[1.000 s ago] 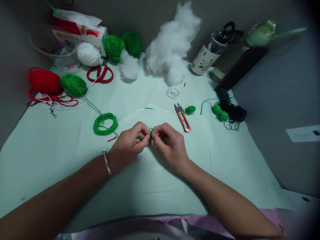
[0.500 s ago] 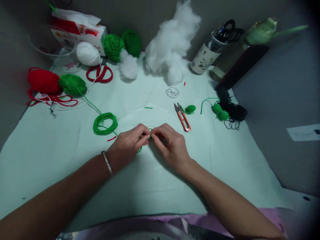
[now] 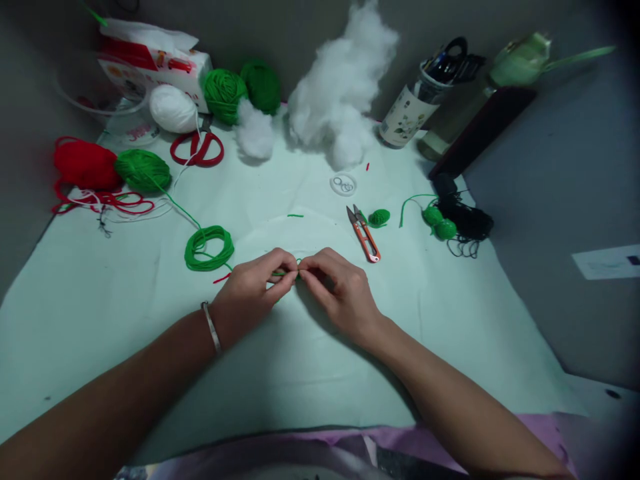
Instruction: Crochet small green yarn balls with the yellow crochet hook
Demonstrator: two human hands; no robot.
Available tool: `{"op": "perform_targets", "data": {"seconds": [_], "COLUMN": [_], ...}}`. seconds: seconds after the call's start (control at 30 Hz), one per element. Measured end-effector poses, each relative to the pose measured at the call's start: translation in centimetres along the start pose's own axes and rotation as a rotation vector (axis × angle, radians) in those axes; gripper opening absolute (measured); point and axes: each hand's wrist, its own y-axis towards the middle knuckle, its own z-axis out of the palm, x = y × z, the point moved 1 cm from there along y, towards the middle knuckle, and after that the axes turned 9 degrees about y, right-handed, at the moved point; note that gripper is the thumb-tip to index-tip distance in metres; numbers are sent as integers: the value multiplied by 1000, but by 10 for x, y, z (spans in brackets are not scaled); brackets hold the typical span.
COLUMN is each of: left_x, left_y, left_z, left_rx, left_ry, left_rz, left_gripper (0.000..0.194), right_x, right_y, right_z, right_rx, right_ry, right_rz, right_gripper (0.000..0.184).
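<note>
My left hand [image 3: 257, 280] and my right hand [image 3: 340, 283] meet fingertip to fingertip over the middle of the table, both closed in a pinch. Between them a bit of green yarn [image 3: 299, 274] shows; most of it is hidden by the fingers. From my left hand the strand runs back to a loose green yarn coil [image 3: 227, 257] on the table, and on to a green yarn ball [image 3: 143, 170]. Orange-handled thread snips [image 3: 369, 243] lie with blades apart beyond my right hand, beside a small green crocheted piece [image 3: 379, 217].
Red yarn [image 3: 86, 163], a white yarn ball [image 3: 173, 109] and red-handled scissors [image 3: 197, 150] lie at the left. White stuffing [image 3: 340, 87] sits at the back. A small dish of rings [image 3: 343, 185], a pen holder [image 3: 411, 113] and black yarn [image 3: 470, 219] are further right.
My left fingers have shifted slightly; the green loop that hung below them no longer shows, and a strand now shows between thumb and forefinger. My right hand stays nearly still.
</note>
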Motion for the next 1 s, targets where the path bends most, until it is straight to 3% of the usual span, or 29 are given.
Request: {"op": "perform_targets", "data": {"seconds": [0.17, 0.37, 0.63, 1.0], "left_x": [-1, -2, -2, 4], "left_y": [5, 10, 12, 8], "left_z": [-4, -15, -17, -7], "left_rx": [91, 216, 231, 161], "left_ry": [-382, -560, -550, -490], "left_rz": [-171, -210, -210, -184], "left_gripper": [12, 17, 24, 11], "right_x": [-1, -1, -1, 5], "right_y": [1, 1, 0, 4], "right_z": [1, 2, 0, 3], "right_rx": [49, -15, 20, 3], "right_ry": [79, 81, 86, 146], "right_rz": [34, -11, 34, 95], "right_gripper": [11, 9, 9, 14]}}
